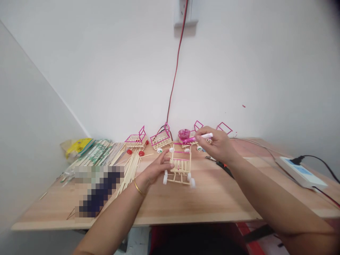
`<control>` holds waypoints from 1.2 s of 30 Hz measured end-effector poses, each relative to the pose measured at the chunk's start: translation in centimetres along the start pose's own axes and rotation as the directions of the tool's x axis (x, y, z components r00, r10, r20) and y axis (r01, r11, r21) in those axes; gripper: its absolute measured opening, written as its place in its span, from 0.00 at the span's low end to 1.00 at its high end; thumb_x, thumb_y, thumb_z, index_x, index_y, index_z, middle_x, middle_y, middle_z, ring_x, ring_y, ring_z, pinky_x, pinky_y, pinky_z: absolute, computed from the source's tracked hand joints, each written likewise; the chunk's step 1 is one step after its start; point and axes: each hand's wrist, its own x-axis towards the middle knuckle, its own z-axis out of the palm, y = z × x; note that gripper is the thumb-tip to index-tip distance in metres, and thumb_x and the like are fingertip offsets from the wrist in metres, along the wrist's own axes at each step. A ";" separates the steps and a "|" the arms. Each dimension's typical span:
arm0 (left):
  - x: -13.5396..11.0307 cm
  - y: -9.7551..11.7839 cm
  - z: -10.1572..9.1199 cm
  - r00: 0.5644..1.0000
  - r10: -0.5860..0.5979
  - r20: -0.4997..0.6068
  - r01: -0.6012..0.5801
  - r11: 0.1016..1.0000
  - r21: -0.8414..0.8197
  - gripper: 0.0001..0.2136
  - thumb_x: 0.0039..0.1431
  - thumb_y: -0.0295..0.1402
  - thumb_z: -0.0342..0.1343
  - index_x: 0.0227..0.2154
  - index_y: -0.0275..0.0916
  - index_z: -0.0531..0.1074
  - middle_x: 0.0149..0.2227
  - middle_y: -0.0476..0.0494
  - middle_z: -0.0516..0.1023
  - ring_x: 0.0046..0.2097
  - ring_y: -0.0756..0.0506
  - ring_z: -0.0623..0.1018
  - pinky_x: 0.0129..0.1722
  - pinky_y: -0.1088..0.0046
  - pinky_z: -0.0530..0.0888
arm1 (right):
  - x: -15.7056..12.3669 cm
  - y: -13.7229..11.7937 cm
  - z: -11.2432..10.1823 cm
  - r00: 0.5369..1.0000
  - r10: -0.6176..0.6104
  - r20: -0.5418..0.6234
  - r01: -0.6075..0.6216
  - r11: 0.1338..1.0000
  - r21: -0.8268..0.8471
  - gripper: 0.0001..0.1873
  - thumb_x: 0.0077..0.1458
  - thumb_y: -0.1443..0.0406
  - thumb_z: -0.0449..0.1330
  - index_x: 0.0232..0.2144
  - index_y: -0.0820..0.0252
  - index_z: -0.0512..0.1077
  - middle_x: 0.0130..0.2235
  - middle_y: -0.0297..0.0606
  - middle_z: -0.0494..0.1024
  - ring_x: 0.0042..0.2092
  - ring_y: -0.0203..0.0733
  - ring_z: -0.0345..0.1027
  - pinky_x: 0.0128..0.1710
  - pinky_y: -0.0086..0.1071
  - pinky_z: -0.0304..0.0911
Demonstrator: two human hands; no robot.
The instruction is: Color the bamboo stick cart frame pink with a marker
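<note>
A small cart [182, 177] made of thin wooden sticks stands on white wheels in front of me, some of its upper sticks coloured pink. My left hand [157, 167] grips its left side between thumb and fingers. Above the cart's far right side, my right hand [216, 143] is closed around the white handle of a paintbrush [205, 136]. The brush's pink tip points left, close to a clear cup of pink paint [184, 134] and the cart's top bar. Whether the tip touches either one I cannot tell.
More pink-edged stick carts [136, 141] line the wall. Loose sticks [130, 170], red bottle caps [141, 153] and packaged sticks [99, 152] lie at left. Dark-handled pliers [224, 168] rest beneath my right forearm. A power strip [300, 173] with cables sits at right.
</note>
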 end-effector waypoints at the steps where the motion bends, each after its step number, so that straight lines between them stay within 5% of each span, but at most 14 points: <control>1: -0.1 0.1 0.0 1.000 -0.019 -0.005 0.019 1.000 0.009 0.44 0.46 0.34 0.70 0.66 0.45 0.57 0.50 0.38 0.74 0.49 0.41 0.76 0.50 0.65 0.69 | -0.6 0.4 -0.3 0.996 0.046 -0.076 -0.047 0.999 -0.002 0.06 0.61 0.63 0.57 0.32 0.55 0.71 0.29 0.33 0.76 0.29 0.36 0.69 0.30 0.30 0.61; 6: -0.3 0.6 0.4 0.997 -0.070 0.013 0.070 0.997 -0.013 0.43 0.48 0.35 0.68 0.66 0.45 0.54 0.53 0.37 0.75 0.47 0.42 0.77 0.43 0.69 0.70 | -3.5 1.9 -0.8 0.935 0.215 -0.281 -0.197 0.976 0.092 0.08 0.61 0.60 0.58 0.32 0.56 0.71 0.28 0.33 0.74 0.29 0.37 0.67 0.30 0.31 0.62; 13: -0.4 0.7 0.9 0.995 -0.097 0.014 0.098 0.992 -0.079 0.42 0.47 0.33 0.67 0.65 0.43 0.55 0.48 0.41 0.79 0.45 0.43 0.79 0.40 0.72 0.70 | -3.9 2.6 0.5 0.933 0.271 -0.238 -0.191 0.931 0.313 0.10 0.62 0.57 0.58 0.35 0.57 0.72 0.26 0.32 0.74 0.28 0.37 0.69 0.29 0.31 0.66; 22: -0.3 0.7 1.0 0.987 -0.156 -0.045 0.153 0.986 -0.062 0.44 0.46 0.35 0.67 0.66 0.44 0.55 0.54 0.39 0.76 0.47 0.42 0.78 0.38 0.71 0.71 | -4.7 3.4 0.9 0.954 0.232 -0.191 -0.165 0.935 0.316 0.09 0.61 0.58 0.59 0.33 0.56 0.73 0.28 0.34 0.76 0.30 0.38 0.71 0.30 0.31 0.67; 30: -0.4 0.9 1.2 0.980 -0.183 -0.076 0.179 0.983 -0.048 0.47 0.45 0.37 0.69 0.68 0.43 0.52 0.49 0.40 0.78 0.37 0.47 0.77 0.33 0.74 0.69 | -5.1 3.6 0.4 0.968 0.181 -0.174 -0.139 0.963 0.232 0.08 0.61 0.60 0.59 0.33 0.56 0.73 0.30 0.35 0.77 0.31 0.39 0.71 0.32 0.33 0.66; 36: -0.5 0.9 1.2 0.985 -0.165 -0.051 0.162 0.985 -0.060 0.44 0.46 0.37 0.68 0.67 0.44 0.55 0.45 0.43 0.79 0.33 0.50 0.74 0.32 0.75 0.68 | -5.4 3.9 0.3 0.957 0.219 -0.192 -0.149 0.935 0.323 0.08 0.62 0.59 0.59 0.34 0.56 0.73 0.30 0.35 0.77 0.32 0.38 0.71 0.33 0.32 0.67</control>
